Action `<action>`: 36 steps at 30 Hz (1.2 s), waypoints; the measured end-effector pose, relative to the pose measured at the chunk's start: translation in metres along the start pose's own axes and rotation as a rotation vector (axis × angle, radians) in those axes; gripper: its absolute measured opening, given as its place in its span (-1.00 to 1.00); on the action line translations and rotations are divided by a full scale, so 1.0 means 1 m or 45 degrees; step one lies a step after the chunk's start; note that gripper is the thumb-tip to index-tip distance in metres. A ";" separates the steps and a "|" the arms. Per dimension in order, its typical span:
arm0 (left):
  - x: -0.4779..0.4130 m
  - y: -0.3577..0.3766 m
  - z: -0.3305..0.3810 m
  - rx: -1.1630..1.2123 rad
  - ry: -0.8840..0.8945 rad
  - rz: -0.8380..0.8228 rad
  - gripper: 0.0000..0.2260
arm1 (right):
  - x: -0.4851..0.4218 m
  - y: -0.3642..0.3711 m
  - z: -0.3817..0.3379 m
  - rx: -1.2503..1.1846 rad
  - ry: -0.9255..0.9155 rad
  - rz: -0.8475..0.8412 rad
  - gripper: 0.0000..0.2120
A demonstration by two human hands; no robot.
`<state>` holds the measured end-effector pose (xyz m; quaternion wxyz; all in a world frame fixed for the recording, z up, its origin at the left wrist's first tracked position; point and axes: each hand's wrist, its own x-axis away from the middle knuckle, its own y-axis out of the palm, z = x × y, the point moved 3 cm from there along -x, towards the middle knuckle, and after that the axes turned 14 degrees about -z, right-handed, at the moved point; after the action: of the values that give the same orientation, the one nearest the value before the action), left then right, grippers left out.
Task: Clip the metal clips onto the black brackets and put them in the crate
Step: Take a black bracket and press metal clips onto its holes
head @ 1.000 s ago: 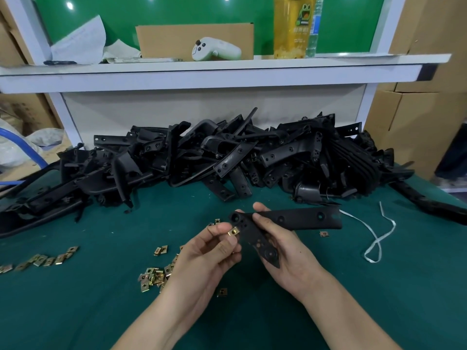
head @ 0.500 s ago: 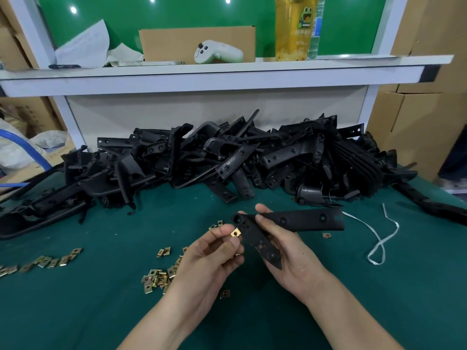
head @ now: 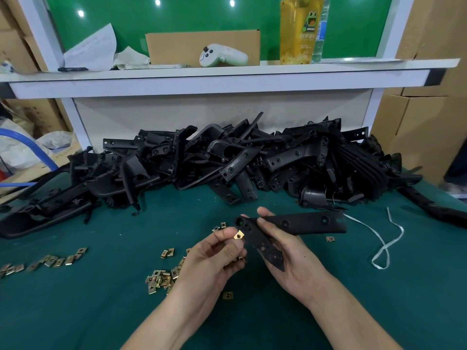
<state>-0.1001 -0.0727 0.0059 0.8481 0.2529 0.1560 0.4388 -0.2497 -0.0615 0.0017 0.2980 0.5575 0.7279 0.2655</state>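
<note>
My right hand (head: pixel 285 251) grips a black L-shaped bracket (head: pixel 305 223) above the green table, one arm pointing right, the other lying down across my palm. My left hand (head: pixel 214 253) pinches a small brass-coloured metal clip (head: pixel 238 234) between thumb and forefinger, right beside the bracket's left corner. Whether the clip touches the bracket is unclear. Loose metal clips (head: pixel 161 279) lie in a heap on the cloth below my left hand. A big pile of black brackets (head: pixel 227 162) fills the back of the table. No crate is in view.
More clips (head: pixel 58 260) lie in a row at the left, single ones (head: pixel 330 239) near the bracket. A white strap (head: pixel 384 248) curls at the right. Long black parts (head: pixel 434 208) reach over the right edge. A white shelf (head: pixel 227 77) overhangs the pile, cardboard boxes (head: pixel 417 137) at the right.
Both hands have stayed nearly in place; the clip in my left hand has turned a little and sits close to the bracket's corner.
</note>
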 end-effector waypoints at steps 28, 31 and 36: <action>-0.005 -0.007 -0.001 0.076 0.123 0.015 -0.69 | 0.003 0.011 -0.002 0.095 0.040 0.000 -0.64; -0.005 -0.008 -0.001 0.055 0.118 0.015 -0.71 | 0.004 0.012 -0.002 0.128 0.043 -0.002 -0.66; -0.005 -0.009 0.001 0.041 0.107 0.010 -0.75 | 0.004 0.010 -0.001 0.109 0.046 -0.029 -0.68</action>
<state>-0.0965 -0.0818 0.0013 0.8348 0.2485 0.1975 0.4498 -0.2449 -0.0554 0.0092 0.2637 0.5565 0.7502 0.2409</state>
